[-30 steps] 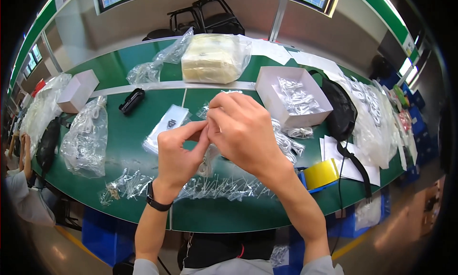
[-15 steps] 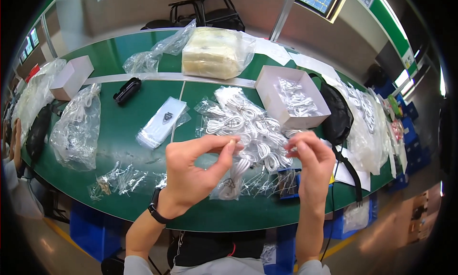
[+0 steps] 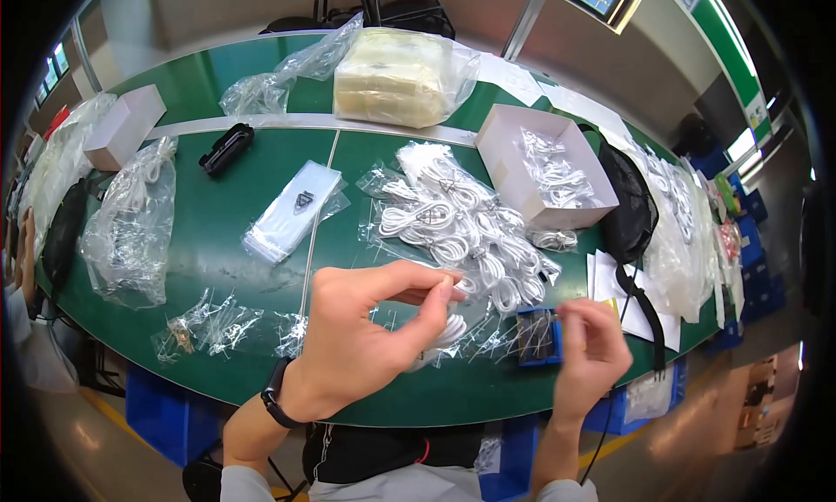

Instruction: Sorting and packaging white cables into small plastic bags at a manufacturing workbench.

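My left hand (image 3: 370,336) is raised over the near middle of the table, thumb and forefinger pinched together; whatever sits between them is too small or hidden to make out. Partly behind it lies a coiled white cable (image 3: 451,330) near thin twist ties (image 3: 492,338). Just right of a small blue box (image 3: 540,338) with dark thin pieces in it, my right hand (image 3: 594,356) has its fingers curled in, slightly blurred, and their tips hide anything they hold. Beyond both hands spreads a pile of bagged white cables (image 3: 453,210).
A white box (image 3: 544,175) of bagged cables stands beside a black pouch (image 3: 629,202). To the left lie flat clear bags (image 3: 296,210), a black case (image 3: 228,149), more twist ties (image 3: 213,323) and a large plastic bag (image 3: 131,241). A wrapped yellowish block (image 3: 392,80) stands at the back.
My right hand has moved down and right, away from the cable pile toward the small blue box. My left hand has shifted slightly right and down, still pinched.
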Tool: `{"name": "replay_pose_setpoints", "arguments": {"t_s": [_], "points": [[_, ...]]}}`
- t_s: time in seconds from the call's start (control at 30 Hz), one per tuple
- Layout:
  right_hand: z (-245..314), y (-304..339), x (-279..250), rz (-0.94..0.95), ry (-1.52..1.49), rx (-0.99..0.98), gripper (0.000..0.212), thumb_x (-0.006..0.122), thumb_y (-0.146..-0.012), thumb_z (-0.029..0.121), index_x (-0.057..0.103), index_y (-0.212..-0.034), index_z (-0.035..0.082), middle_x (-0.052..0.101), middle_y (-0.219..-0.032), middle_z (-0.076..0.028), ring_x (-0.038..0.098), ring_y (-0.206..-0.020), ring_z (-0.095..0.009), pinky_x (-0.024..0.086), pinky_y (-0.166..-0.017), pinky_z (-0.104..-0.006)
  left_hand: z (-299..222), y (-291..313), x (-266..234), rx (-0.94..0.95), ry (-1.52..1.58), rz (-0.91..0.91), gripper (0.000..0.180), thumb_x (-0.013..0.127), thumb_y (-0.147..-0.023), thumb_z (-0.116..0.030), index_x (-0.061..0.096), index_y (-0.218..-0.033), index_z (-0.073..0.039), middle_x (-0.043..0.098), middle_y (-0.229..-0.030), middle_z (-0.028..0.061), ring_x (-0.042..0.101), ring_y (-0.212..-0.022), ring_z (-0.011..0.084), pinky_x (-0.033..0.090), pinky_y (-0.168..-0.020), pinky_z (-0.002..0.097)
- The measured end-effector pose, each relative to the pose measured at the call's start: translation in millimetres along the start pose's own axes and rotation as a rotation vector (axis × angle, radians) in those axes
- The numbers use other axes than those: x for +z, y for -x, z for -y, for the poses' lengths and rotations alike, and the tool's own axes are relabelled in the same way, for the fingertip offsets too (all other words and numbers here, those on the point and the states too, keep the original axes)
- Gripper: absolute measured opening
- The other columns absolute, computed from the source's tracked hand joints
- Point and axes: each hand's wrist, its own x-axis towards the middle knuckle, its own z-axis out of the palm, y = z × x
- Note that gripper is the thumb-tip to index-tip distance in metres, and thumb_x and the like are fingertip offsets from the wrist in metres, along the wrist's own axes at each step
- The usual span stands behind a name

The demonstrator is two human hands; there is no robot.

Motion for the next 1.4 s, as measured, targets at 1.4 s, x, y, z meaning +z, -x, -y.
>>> {"name": "replay_pose_setpoints", "arguments": {"t_s": [1.4], "points": [[41.5, -11.9, 50.1, 0.375, 0.113, -0.112, 0.036, 0.076, -0.074, 0.0, 0.067, -0.109, -0.001, 0.067, -0.104, -0.013, 0.064, -0.091, -0.025, 0.05, -0.081, -0.0316, 10.4, 0.2, 5.1, -0.185, 0.177, -0.003, 0.015, 0.064, -0.092, -0.003, 0.073, -0.101, 0.005, 0.075, -0.09, 0.0121, 0.073, -0.086, 0.0167, 0.058, -0.076, 0.0269]]}}
